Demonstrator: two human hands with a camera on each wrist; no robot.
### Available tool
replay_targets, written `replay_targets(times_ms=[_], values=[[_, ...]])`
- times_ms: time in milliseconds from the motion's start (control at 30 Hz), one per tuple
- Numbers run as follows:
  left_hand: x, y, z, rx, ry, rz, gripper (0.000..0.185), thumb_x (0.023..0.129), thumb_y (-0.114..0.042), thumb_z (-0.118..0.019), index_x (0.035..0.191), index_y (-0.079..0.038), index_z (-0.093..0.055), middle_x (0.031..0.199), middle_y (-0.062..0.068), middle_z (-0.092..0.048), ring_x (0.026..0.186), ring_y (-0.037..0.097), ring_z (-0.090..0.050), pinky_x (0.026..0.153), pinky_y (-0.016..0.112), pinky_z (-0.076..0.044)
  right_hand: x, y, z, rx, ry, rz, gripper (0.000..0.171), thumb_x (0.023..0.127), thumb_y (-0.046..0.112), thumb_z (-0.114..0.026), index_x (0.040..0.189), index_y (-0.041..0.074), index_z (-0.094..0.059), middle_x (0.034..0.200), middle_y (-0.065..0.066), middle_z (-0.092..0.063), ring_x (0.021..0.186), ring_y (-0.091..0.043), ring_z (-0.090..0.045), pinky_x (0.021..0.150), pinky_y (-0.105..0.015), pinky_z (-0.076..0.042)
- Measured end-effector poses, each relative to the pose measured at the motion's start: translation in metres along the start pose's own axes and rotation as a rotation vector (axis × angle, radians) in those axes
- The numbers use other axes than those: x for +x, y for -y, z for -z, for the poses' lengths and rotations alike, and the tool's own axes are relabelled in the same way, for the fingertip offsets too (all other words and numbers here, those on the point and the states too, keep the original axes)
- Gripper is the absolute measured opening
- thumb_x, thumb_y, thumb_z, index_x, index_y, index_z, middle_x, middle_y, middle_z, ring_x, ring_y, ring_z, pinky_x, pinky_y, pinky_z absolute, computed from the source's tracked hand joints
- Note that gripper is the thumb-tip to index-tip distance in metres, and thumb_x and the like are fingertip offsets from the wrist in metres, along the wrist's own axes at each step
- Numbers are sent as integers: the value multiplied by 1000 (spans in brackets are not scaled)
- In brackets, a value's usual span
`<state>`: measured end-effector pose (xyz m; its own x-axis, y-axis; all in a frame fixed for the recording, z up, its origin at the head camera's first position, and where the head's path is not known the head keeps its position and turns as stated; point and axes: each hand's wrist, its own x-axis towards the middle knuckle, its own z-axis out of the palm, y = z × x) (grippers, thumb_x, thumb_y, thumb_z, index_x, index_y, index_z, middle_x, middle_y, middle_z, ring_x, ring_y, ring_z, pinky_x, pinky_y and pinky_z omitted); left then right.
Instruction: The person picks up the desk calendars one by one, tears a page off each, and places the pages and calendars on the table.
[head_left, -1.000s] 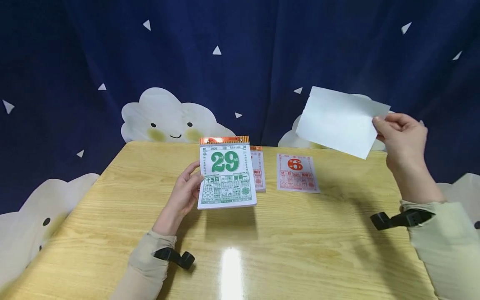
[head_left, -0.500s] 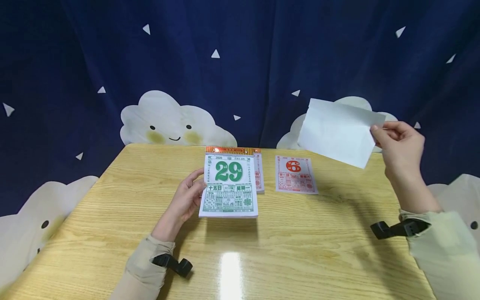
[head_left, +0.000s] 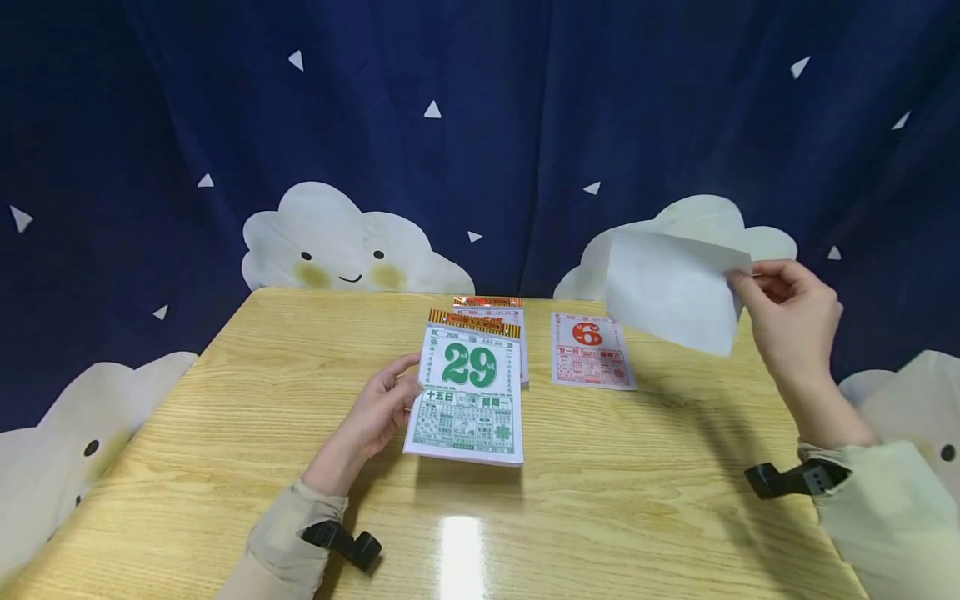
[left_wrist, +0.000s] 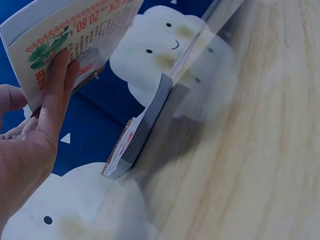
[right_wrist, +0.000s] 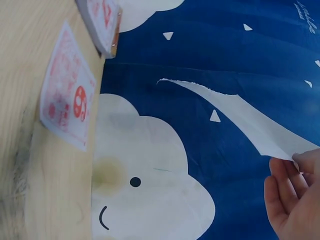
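Observation:
My left hand grips the left edge of a tear-off calendar with a green 29 on its top page, held tilted above the table. In the left wrist view the fingers press on the printed back cover. Off to the right, my right hand pinches the corner of a loose calendar sheet, raised in the air with its white side toward the head camera. One edge of that sheet looks ragged in the right wrist view. The sheet's far side is hidden.
A second calendar pad lies on the wooden table, partly behind the held one. To its right lies a loose page with a red 6. A dark blue curtain with clouds hangs at the table's back edge.
The held calendar has come lower and a little right, nearer the front, uncovering more of the pad behind. My right hand and the sheet have sunk slightly and shifted left.

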<state>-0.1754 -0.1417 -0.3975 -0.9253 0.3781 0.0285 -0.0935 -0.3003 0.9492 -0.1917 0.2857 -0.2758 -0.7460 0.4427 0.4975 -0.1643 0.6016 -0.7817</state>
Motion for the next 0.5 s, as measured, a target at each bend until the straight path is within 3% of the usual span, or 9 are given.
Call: replay_targets(times_ms=[300,367,500], values=[[-5,6,-2,122,56,75,56,85,2,-42,139,3,-26,103,4,-64,77,15,-65,66,30,-56,-15,-15,-3,-162,36,180,22,83,25,-64,91,5,-67,67,36,-47,63,19,-46,59,-1,-35],[-7,7,-2,142,78,91,56,84,1,-42,138,3,-26,104,5,-63,77,16,-65,66,31,-56,-20,-19,-4,-188,54,238,20,83,23,-64,90,5,-67,69,27,-53,63,21,-44,60,0,-34],[-10,10,-2,158,112,101,56,85,-2,-43,138,4,-25,106,6,-61,80,16,-65,68,31,-55,-27,-23,-5,-203,72,349,16,83,18,-64,87,3,-67,72,-3,-65,66,27,-40,60,2,-33]])
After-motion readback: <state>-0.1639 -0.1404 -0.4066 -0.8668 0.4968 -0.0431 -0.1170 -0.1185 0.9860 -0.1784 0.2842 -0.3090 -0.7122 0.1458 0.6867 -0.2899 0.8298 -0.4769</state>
